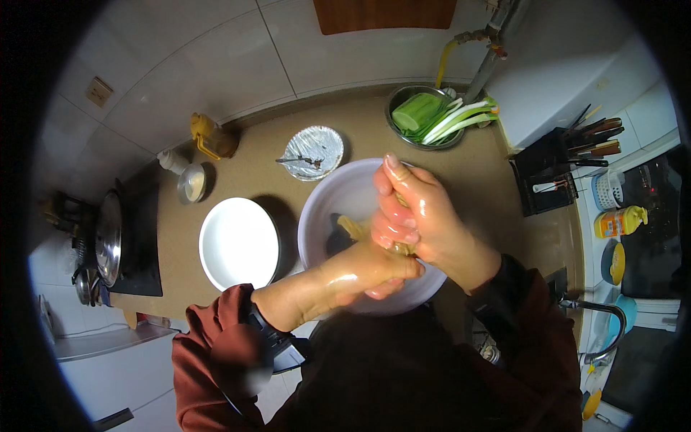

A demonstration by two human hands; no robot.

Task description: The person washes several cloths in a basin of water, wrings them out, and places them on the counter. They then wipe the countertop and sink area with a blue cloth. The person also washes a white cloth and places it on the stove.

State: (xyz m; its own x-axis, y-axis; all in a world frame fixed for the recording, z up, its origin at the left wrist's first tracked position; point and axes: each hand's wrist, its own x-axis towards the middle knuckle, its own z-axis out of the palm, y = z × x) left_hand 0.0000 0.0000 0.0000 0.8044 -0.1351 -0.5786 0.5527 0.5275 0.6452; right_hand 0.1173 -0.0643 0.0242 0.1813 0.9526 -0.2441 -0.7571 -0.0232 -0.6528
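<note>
Far left, black stove [148, 248]. White bowl [239, 245] on counter [482, 180]; foil-covered dish [324, 147] behind. Over lilac basin [307, 216], wet left hand [371, 265] clenched on tan food [351, 229], an end poking out; wet right hand [426, 212] against it, fingers curled round tan food too. One piece or several: cannot tell. Rightward, metal bowl [432, 146] of vegetables [461, 119], knife rack [541, 169].

Ahead of you, glossy white tiled wall [216, 65]; below, tan countertop [489, 187]; at your right, dark glass window [656, 241].
</note>
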